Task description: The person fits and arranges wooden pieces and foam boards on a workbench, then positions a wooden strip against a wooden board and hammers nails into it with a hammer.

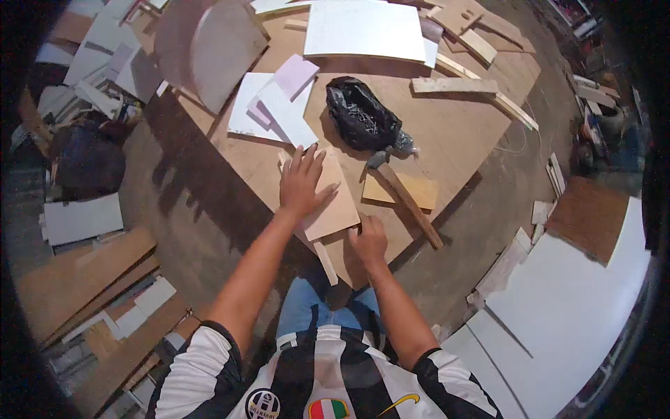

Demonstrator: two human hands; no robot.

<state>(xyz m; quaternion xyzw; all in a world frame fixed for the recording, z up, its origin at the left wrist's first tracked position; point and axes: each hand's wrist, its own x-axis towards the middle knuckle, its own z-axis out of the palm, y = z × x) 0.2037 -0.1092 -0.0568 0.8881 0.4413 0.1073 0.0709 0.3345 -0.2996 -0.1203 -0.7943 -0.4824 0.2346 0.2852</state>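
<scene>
On the wooden work surface (453, 150) lies a light rectangular board (333, 209), with a narrow wood strip (325, 262) sticking out from under its near end. My left hand (304, 183) rests on top of the board, fingers spread. At the board's right edge is my right hand (368, 241), its fingers curled; what they hold, if anything, is hidden. A hammer (408, 199) lies to the right, its handle across a yellowish wood block (412, 193). Beyond the hammer head sits an open black plastic bag (357, 115) with nails inside.
White and pink offcuts (285, 82) lie beyond my left hand. A white panel (363, 29), a wood strip (453, 86) and a round-edged board (223, 52) are at the far side. Stacked boards (91, 279) stand left; a large white sheet (558, 307) is at the right.
</scene>
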